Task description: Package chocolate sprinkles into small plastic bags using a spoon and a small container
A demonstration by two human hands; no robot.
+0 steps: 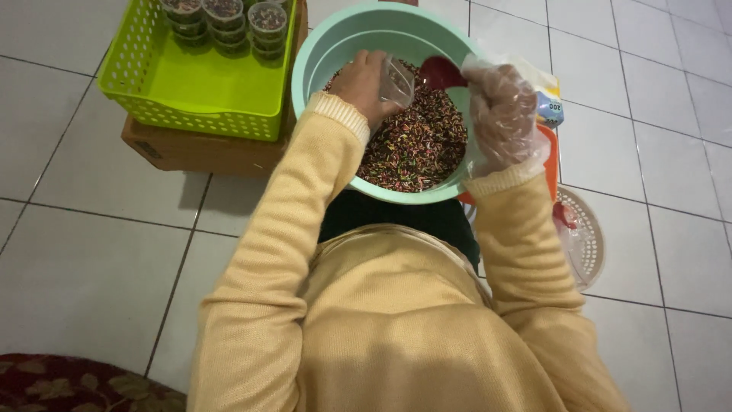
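Floor (91,252): pale square tiles, dark grout, evenly lit. Lime perforated basket (191,88) at 11 o'clock sits on a brown cardboard box (198,152). Patterned dark-red rug (76,385) at 7 o'clock. White round slotted item (591,236) at 3 o'clock, possibly a lid.

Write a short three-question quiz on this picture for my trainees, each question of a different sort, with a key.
1. True or false: the right hand wears a clear plastic glove.
2. What does the left hand hold over the sprinkles?
A. a spoon
B. a small clear cup
C. a lid
3. Fill in: the filled cups stand stacked in a green ____.

Key: 1 true; 2 B; 3 basket. The mint bowl holds the sprinkles.
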